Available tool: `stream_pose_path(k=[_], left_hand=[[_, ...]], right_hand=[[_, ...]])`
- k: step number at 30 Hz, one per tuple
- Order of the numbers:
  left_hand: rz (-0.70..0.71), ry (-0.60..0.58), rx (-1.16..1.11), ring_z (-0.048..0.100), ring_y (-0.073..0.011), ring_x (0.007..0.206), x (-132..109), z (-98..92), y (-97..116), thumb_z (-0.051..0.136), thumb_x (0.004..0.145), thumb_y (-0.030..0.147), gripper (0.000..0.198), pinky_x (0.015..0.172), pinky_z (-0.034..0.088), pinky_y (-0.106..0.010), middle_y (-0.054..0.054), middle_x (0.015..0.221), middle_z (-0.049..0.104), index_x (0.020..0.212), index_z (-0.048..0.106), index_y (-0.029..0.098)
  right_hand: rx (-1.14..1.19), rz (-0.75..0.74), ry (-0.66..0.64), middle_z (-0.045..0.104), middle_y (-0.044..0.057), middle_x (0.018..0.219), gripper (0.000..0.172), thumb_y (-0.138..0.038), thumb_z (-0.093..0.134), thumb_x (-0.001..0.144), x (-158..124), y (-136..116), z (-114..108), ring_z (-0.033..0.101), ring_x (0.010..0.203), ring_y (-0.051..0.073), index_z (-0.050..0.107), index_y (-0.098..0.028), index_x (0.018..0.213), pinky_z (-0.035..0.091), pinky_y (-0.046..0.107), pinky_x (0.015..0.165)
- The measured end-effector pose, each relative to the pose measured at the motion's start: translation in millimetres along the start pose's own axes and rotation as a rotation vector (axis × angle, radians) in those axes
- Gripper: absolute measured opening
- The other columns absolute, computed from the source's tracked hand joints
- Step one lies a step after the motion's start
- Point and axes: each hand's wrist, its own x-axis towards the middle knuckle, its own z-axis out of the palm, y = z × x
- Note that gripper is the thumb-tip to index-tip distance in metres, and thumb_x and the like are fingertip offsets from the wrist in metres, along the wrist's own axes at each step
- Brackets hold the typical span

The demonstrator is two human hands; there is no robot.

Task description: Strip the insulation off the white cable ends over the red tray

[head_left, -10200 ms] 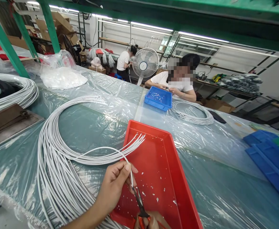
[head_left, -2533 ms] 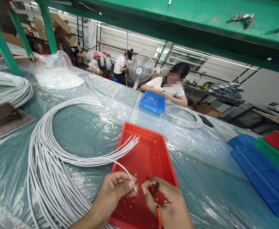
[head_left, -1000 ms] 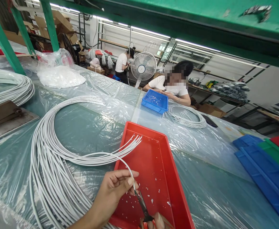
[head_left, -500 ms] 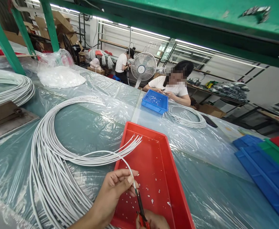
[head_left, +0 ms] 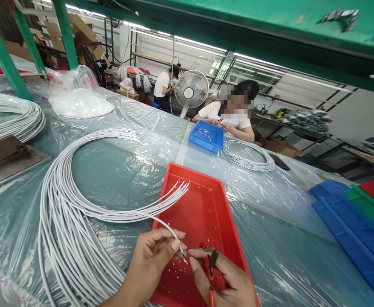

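Single white cable (head_left: 166,225) is over the near half of the red tray (head_left: 199,217), its end pinched btwn thumb & fingers of the L hand (head_left: 158,253); grip there closed on it. Tip pokes just past the fingertips, dark w/ a small white bit at the very end. R hand (head_left: 227,275) is right beside it, thumb & index tips nr the cable end; can't tell if they touch. Rest of R hand is wrapped round an orange-handled tool (head_left: 211,269), partly hidden by fingers, so can't tell how its blades stand.

Tray has white scraps scattered on its floor. Big white cable bundle (head_left: 62,183) lies L of tray in a wide loop, w/ a bunch of ends hanging over the tray's L rim. All on a surface (head_left: 276,221) covered in clear plastic.

Further out: blue tray (head_left: 206,146) w/ more white bits, past the red one; smaller cable coil (head_left: 253,165) nr it, dark flat item (head_left: 279,162) just beside that. Co-worker (head_left: 211,110) in white top sits behind the blue tray, holding sth small & dark. Far L: another coil (head_left: 35,121), brown metal piece (head_left: 4,155), white plastic bag (head_left: 79,102). Far R: blue bins (head_left: 349,230), w/ green & red ones alongside. Bkgd: standing fan (head_left: 191,89), 2nd person (head_left: 161,85).
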Motion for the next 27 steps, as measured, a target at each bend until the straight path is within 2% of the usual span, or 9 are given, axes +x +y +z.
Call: stream_pose_path(k=[3,5,12,17,27], left_hand=[[0.006,0.015,0.003,0.059,-0.0114,0.059,0.0,0.0,-0.9,0.07,0.07,0.025,0.016,0.06,0.047,-0.02,-0.002,0.064,0.069,0.082,0.071,0.014],[0.009,0.023,-0.003,0.059,-0.0123,0.06,-0.2,0.2,-1.3,0.07,0.07,0.025,0.016,0.06,0.048,-0.021,-0.003,0.065,0.07,0.081,0.071,0.014],[0.061,0.05,-0.023,0.063,-0.0138,0.063,-0.7,2.4,-3.9,0.071,0.068,0.021,0.007,0.064,0.051,-0.022,-0.003,0.074,0.072,0.073,0.071,0.016],[0.083,0.024,0.025,0.063,-0.0163,0.063,-1.6,1.5,-9.1,0.067,0.073,0.021,0.008,0.065,0.05,-0.026,-0.004,0.072,0.071,0.079,0.071,0.016],[0.212,0.12,0.315,0.064,-0.0198,0.076,-6.9,1.5,-6.7,0.066,0.073,0.022,0.008,0.071,0.05,-0.025,-0.006,0.079,0.072,0.076,0.072,0.018]], right_hand=[[-0.061,-0.079,-0.123,0.061,0.0,0.063,0.006,-0.018,0.06,0.076,4.8,5.7,-2.5,0.058,0.057,0.012,0.064,-0.016,0.078,0.045,0.018,0.056],[-0.101,-0.119,-0.153,0.06,0.001,0.062,0.006,-0.018,0.059,0.076,5.8,7.4,-3.2,0.057,0.054,0.012,0.064,-0.016,0.078,0.046,0.019,0.054],[-0.135,-0.109,-0.079,0.059,0.0,0.06,0.006,-0.019,0.059,0.074,3.7,2.8,0.1,0.055,0.054,0.012,0.063,-0.018,0.07,0.044,0.019,0.054],[-0.176,-0.089,-0.071,0.06,0.001,0.061,0.006,-0.02,0.057,0.073,3.2,5.3,2.0,0.055,0.053,0.012,0.062,-0.018,0.07,0.043,0.019,0.05],[-0.241,-0.095,-0.023,0.057,0.0,0.059,0.008,-0.018,0.051,0.073,4.8,1.3,5.1,0.053,0.052,0.012,0.058,-0.018,0.068,0.043,0.02,0.051]])
